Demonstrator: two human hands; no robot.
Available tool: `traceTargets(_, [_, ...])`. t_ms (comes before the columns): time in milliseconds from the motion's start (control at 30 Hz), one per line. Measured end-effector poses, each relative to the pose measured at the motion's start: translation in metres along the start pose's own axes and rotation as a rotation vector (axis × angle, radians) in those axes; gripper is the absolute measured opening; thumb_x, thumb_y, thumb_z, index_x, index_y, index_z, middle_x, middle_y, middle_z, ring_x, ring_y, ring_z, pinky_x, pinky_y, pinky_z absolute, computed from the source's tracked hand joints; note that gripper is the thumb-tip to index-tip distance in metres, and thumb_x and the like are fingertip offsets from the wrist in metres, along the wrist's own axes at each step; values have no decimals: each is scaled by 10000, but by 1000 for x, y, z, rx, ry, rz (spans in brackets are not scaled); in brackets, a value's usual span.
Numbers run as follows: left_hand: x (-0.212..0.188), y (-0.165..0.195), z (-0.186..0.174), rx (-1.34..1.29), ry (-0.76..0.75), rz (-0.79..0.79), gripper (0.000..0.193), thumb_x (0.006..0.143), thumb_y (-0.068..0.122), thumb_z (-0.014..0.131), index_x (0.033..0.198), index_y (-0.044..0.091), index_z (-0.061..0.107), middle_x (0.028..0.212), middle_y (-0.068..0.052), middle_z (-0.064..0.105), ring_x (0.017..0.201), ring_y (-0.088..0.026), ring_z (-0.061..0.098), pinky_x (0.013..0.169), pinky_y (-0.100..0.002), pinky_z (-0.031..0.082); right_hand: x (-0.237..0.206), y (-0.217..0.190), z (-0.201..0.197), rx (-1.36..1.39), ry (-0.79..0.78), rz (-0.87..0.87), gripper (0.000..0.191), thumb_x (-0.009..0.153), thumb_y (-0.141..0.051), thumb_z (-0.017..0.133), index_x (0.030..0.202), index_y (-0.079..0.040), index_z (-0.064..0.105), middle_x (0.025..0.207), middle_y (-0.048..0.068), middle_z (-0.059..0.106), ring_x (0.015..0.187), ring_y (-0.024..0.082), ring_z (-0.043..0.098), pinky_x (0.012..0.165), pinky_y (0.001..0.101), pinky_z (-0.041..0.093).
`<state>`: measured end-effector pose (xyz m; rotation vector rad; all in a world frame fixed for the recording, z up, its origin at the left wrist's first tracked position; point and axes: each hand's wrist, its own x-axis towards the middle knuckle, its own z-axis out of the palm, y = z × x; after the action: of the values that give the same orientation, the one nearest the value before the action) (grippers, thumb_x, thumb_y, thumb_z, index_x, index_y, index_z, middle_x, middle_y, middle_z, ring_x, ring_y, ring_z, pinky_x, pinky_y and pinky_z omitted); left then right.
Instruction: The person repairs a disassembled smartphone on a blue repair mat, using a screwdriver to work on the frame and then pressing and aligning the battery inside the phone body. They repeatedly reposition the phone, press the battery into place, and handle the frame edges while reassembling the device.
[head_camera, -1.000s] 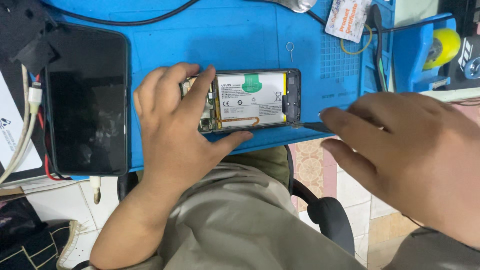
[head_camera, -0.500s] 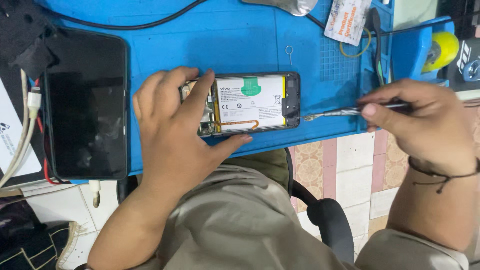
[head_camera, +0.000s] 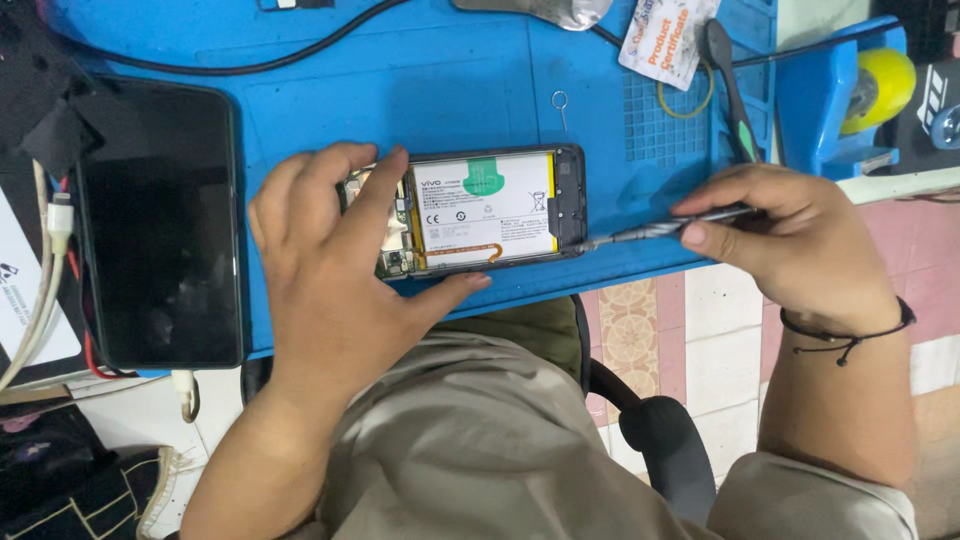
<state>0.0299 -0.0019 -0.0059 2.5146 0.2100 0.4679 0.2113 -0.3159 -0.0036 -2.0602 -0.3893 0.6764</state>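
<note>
Opened black smartphone with white battery (head_camera: 480, 210): lies back-up on my blue silicone work mat (head_camera: 300, 110).
Left hand (head_camera: 330, 270): my fingers spread, gripping the phone's left end.
Right hand (head_camera: 790, 240): pinches my slim metal screwdriver (head_camera: 650, 230), tip at the phone's right end.

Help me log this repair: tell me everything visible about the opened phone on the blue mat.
The opened phone lies flat on the blue mat, back cover off, long side running left to right. A white-labelled battery with a green patch fills its middle inside a dark frame; circuit parts show at its left end. The left hand grips that left end, thumb under the lower edge. The right hand holds a thin metal tool whose tip meets the phone's right end.
</note>
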Motion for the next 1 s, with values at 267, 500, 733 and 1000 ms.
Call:
traceTargets(267, [1,1,-1,11,-14,-1,888,653,446,1005,1330,-16,665,1376,-159,524,1305,-380,432,1123,-507,355,-8,-14,8,327,311,-5,194,907,-54,793,1096,-37,754,877,-8,671,686,46,556,608,176,431])
traceTargets(500, [1,1,0,13,-12,-3,899,651,441,1005,1342,-20,659,1374,-162,522,1314,-382,424,1134,-509,349,-9,-22,36,-470,450,-398,194,969,-39,843,1141,-13,757,1025,114,722,906,212,673,808,308,506])
traceTargets(733, [2,-1,-3,-7,-47,5,962,637,440,1004,1397,5,607,1408,-160,498,1326,-395,413,1138,-522,326,-11,-49,46,-812,415,-635,283,849,-74,880,1096,-22,751,1056,129,716,979,340,657,856,429,524])
traceTargets(1000, [-1,-5,-9,-92,-90,7,1023,609,357,999,1469,45,541,1523,-187,420,1408,-426,357,1184,-521,311,8,-90,73,-801,-87,-820,879,614,-328,916,1397,-103,585,1390,171,541,1234,395,562,1032,517,474])
